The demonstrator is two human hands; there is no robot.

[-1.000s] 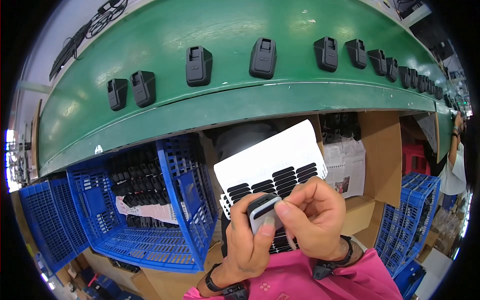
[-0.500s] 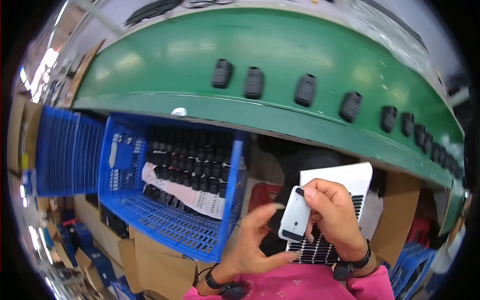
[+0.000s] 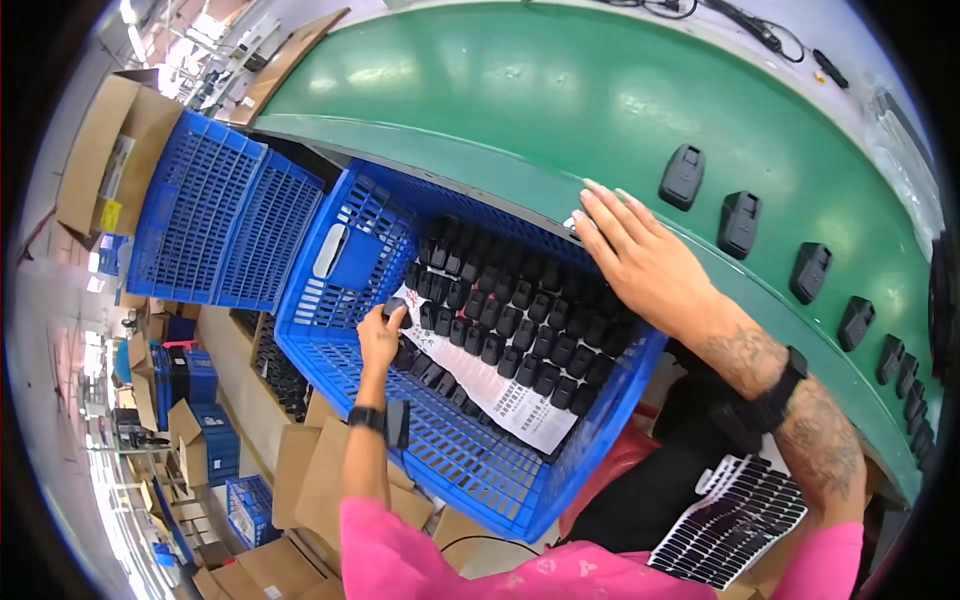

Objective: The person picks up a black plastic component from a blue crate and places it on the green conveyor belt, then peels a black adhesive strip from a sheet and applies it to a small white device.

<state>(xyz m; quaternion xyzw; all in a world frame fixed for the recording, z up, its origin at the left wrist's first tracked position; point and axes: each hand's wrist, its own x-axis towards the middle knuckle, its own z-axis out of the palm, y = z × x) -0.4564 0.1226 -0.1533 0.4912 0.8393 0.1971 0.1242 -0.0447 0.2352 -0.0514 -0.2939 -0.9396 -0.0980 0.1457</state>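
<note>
My left hand [image 3: 378, 340] reaches into the blue plastic crate [image 3: 420, 470] and grips a small black device [image 3: 397, 308] at the left end of a row. Similar black devices [image 3: 508, 322] stand in close rows there, some on a printed paper sheet [image 3: 505, 400] with others beneath it. My right hand [image 3: 630, 255] rests flat on the front edge of the green bench [image 3: 480, 90], palm down and fingers stretched out. A small white thing at its fingertips is mostly covered.
Several black devices [image 3: 740, 224] stand in a line along the bench. A sheet of black stickers [image 3: 730, 515] lies across my lap. Stacked blue crates [image 3: 215, 215] are at the left, with open cardboard boxes [image 3: 330, 480] below. Cables [image 3: 745, 20] lie at the bench's back.
My view has swung left over the crate. The white oblong piece with black ends has left my right hand, which now lies on the bench edge. My left hand has moved into the crate.
</note>
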